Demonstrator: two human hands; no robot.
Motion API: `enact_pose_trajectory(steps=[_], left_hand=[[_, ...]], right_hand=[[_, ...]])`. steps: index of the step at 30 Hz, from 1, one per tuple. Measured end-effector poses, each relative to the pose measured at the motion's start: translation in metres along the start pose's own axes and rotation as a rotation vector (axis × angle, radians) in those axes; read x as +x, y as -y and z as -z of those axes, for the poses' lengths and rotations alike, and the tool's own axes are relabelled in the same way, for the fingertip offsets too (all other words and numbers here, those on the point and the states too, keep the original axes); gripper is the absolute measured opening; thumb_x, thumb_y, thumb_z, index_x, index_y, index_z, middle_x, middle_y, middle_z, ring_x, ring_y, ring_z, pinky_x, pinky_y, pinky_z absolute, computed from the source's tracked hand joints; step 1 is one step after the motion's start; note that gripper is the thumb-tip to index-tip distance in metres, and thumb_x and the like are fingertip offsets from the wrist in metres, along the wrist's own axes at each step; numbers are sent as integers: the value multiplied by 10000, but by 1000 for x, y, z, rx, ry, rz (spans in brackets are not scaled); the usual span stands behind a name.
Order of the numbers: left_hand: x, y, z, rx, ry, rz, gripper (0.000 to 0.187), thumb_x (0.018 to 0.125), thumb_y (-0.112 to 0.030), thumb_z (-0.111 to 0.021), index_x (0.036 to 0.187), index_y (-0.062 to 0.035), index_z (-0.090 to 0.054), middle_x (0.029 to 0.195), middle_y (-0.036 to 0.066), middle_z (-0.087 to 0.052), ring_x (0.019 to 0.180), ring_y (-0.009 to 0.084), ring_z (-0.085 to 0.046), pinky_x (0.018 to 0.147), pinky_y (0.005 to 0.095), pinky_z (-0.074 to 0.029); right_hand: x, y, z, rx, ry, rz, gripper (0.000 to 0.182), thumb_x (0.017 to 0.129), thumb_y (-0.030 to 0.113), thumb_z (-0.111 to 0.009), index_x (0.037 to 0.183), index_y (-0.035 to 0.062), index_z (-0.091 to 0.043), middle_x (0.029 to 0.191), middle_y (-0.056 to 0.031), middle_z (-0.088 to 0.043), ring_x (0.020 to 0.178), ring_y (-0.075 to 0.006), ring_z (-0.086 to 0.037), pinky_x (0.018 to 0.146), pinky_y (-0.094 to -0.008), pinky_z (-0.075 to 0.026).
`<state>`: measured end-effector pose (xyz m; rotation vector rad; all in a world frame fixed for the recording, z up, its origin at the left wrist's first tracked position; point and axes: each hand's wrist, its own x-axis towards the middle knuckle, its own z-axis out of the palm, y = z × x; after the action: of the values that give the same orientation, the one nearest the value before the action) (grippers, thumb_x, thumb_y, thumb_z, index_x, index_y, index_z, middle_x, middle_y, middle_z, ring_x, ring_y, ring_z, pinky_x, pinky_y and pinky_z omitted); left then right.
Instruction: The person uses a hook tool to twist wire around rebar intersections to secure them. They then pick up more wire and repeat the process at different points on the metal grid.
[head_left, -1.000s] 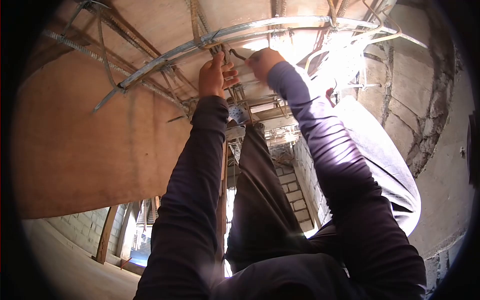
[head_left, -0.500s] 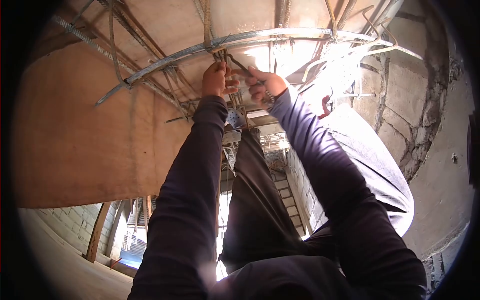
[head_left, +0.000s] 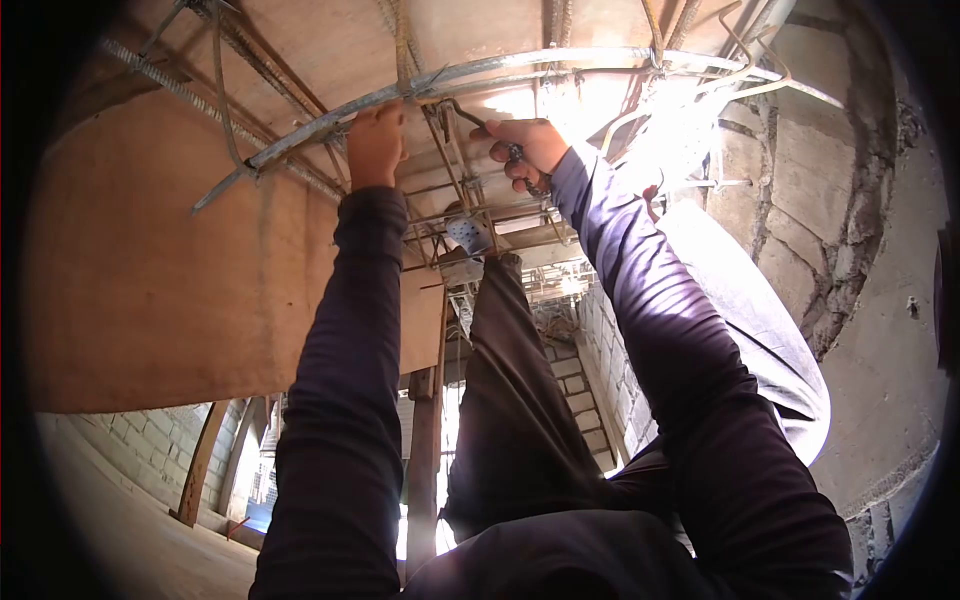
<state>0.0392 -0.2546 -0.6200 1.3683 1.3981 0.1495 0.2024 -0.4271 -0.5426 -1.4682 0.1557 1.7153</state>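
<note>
My left hand [head_left: 376, 148] is closed at the long curved rebar [head_left: 520, 66], its fingers curled against the bar near a crossing stirrup; the exact grip is partly hidden. To its right, my right hand [head_left: 532, 150] is wrapped around a tying hook [head_left: 466, 115], a dark bent rod whose tip points up and left toward the bar crossing. The hook's tip lies close beneath the curved rebar, near a rusty vertical bar [head_left: 403, 50]. Whether a tie wire sits on the tip is too small to tell.
Plywood formwork [head_left: 190, 270] stands at left, with more rebar across the top. Bent bar ends [head_left: 745, 70] stick out at upper right beside a block wall [head_left: 810, 190]. Below are my dark-trousered leg [head_left: 515, 390], a perforated shoe [head_left: 468, 236] and a wooden post [head_left: 424, 450].
My left hand has moved left, away from the hook and up to the curved rebar, and its fingers have closed. My right hand has shifted slightly right with the hook.
</note>
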Motion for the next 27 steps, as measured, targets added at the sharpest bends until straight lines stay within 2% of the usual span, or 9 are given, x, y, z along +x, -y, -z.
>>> enact_pose_trajectory(steps=[1, 4, 8, 11, 13, 19, 23, 24, 27], left_hand=[[0, -5, 0, 306, 34, -184, 372, 936, -365, -532, 916, -21, -674, 902, 237, -693, 788, 396, -654, 679, 454, -545], [-10, -17, -5, 567, -48, -309, 372, 921, -340, -535, 861, 0, -674, 889, 281, -660, 908, 461, -624, 790, 475, -517], [-4, -4, -1, 518, 42, -374, 358, 910, -343, -544, 879, -14, -682, 901, 278, -662, 887, 477, -626, 785, 487, -517], [-5, -4, 1, 488, 144, -154, 398, 937, -375, -527, 915, -15, -695, 883, 231, -703, 766, 402, -669, 690, 454, -548], [-13, -9, -2, -115, 218, 275, 535, 970, -496, -535, 1105, -3, -692, 860, 95, -720, 655, 173, -651, 572, 311, -555], [-40, 12, -8, -89, 478, 342, 819, 944, -740, -464, 1233, 10, -620, 912, 63, -669, 697, 137, -641, 565, 291, -571], [-56, 27, -19, 45, 444, 98, 663, 927, -543, -692, 1281, 12, -617, 925, 40, -647, 734, 83, -596, 558, 256, -546], [-55, 33, -24, -20, 407, 146, 460, 937, -379, -732, 1202, -7, -677, 894, 25, -656, 693, 71, -568, 534, 242, -519], [-47, 42, -32, -60, 361, 122, 299, 959, -288, -704, 1086, -18, -722, 848, 19, -674, 645, 72, -564, 514, 238, -497]], right_hand=[[-1, -1, -2, -18, -6, -2, 383, 1026, 362, -558, 1205, 52, -695, 745, 42, -521, 507, -76, -454, 475, -270, -447], [-4, -4, -7, -108, -57, -20, 367, 1029, 351, -563, 1202, 58, -699, 737, 28, -539, 508, -86, -482, 474, -274, -454], [4, -24, -11, 39, -53, 17, 345, 1043, 330, -553, 1180, 53, -706, 714, 23, -541, 512, -91, -514, 449, -282, -456], [4, -32, -14, 12, -79, 21, 352, 1040, 338, -560, 1177, 50, -708, 713, 21, -539, 507, -91, -512, 446, -289, -462], [3, -36, -15, 24, -88, 22, 355, 1040, 340, -559, 1179, 49, -707, 713, 20, -536, 502, -91, -510, 449, -288, -464], [5, -38, -7, 13, -92, 50, 347, 1022, 321, -576, 1151, 27, -707, 723, -24, -556, 504, -123, -531, 446, -304, -477], [6, -36, -2, 47, -72, 49, 341, 1000, 293, -603, 1124, -9, -704, 736, -72, -592, 508, -159, -552, 440, -338, -497], [5, -35, -2, 47, -73, 47, 341, 1000, 293, -603, 1124, -9, -704, 736, -72, -592, 508, -159, -552, 440, -338, -497], [9, -32, -2, 27, -63, 49, 335, 991, 275, -613, 1113, -23, -705, 730, -78, -600, 505, -169, -558, 441, -349, -507]])
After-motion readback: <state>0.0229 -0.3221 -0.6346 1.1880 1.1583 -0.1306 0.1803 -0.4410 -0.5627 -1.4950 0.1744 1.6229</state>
